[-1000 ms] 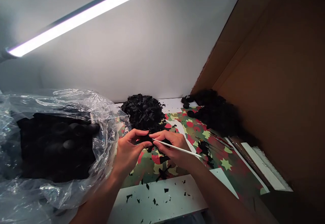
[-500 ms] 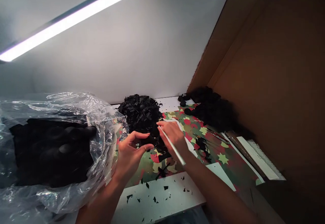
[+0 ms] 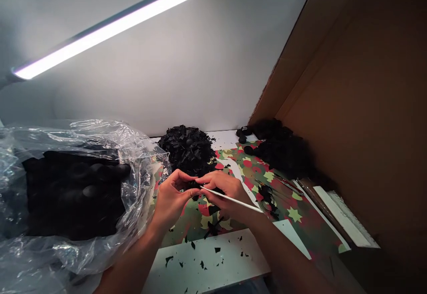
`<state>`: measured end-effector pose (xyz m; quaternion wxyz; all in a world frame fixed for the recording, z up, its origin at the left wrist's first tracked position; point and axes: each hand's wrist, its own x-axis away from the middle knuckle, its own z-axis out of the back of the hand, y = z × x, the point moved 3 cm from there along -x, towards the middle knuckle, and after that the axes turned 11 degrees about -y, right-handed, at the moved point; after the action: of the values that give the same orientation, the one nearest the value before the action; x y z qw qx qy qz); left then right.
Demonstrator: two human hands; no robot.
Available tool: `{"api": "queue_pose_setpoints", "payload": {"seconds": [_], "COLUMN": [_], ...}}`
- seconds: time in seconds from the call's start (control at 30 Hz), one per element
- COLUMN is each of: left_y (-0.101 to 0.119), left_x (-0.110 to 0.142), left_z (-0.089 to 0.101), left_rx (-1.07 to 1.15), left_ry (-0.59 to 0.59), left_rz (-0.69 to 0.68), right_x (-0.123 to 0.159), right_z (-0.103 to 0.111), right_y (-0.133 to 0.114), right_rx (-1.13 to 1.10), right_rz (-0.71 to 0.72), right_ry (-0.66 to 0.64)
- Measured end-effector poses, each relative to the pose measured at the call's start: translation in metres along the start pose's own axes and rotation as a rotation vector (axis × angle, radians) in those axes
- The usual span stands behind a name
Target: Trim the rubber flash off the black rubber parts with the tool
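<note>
My left hand (image 3: 171, 198) and my right hand (image 3: 223, 191) meet fingertip to fingertip above a star-patterned mat (image 3: 293, 216). Both pinch a small black piece (image 3: 192, 185) between them. A thin white stick (image 3: 233, 199) lies across my right hand, held by its fingers, and points back to the right. Directly behind the hands sits a heap of black scraps (image 3: 187, 149).
A clear plastic bag of black round parts (image 3: 71, 189) fills the left. Another dark pile (image 3: 283, 149) lies at the back right by a brown cardboard wall (image 3: 360, 98). Small tools (image 3: 288, 185) and white strips (image 3: 345, 223) lie on the right. Black flecks dot the white board (image 3: 213, 260). A lamp bar (image 3: 106, 27) hangs overhead.
My right hand reached to the scrap heap half a second ago, then came back to meet my left hand. The white stick swung from steep to nearly flat again.
</note>
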<state>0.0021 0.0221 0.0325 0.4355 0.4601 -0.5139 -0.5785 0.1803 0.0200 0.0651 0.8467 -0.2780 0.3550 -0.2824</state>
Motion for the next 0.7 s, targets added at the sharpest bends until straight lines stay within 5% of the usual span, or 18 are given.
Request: {"api": "queue_pose_setpoints", "payload": {"seconds": [0.3,0.53,0.7], "left_y": [-0.006,-0.004,0.003], "left_x": [0.003,0.005,0.005], "left_z": [0.001,-0.002,-0.003], "left_rx": [-0.113,-0.108,-0.012], "left_ry": [0.048,0.095,0.09], "left_rz": [-0.013,-0.044,-0.068], "right_x": [-0.002,0.003,0.002], "right_z": [0.0,-0.017,-0.014], "right_y": [0.001,0.009,0.018], "right_rx": [0.154,0.329,0.341], "right_rz": [0.035,0.198,0.067], "right_ry": [-0.045,0.09,0.203]}}
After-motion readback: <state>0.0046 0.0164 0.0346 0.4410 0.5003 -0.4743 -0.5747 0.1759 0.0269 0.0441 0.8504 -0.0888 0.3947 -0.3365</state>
